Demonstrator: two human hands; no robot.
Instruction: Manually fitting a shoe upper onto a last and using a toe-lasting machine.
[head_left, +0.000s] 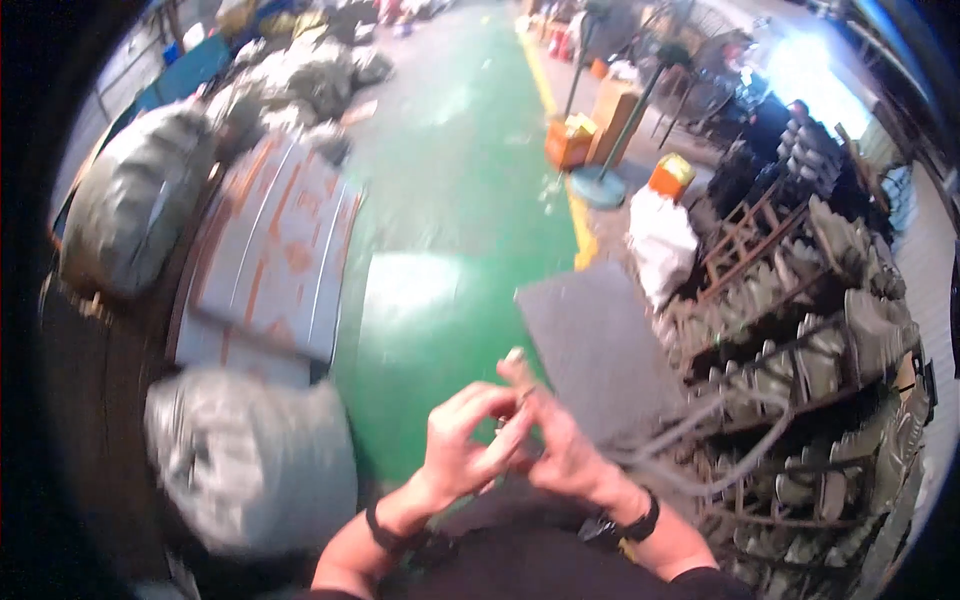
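My left hand [462, 440] and my right hand [568, 452] meet in front of my body, low in the middle of the view. The left thumb and forefinger are closed in a pinch against the right hand's fingers. A slim upright piece with a pale tip [516, 366] sticks up from where the hands meet; blur hides whether it is a covered finger or a small held object. The right fingers are curled, partly hidden behind the left ones. Dark bands circle both wrists.
On my right stand a grey flat trolley [600, 345] with a tubular handle [735, 470] and racks of olive foot-shaped pieces [800, 380]. To the left are a stuffed white sack [255, 460], flat cardboard [275, 240] and a bulging bag [140, 200]. A green aisle [450, 170] runs ahead.
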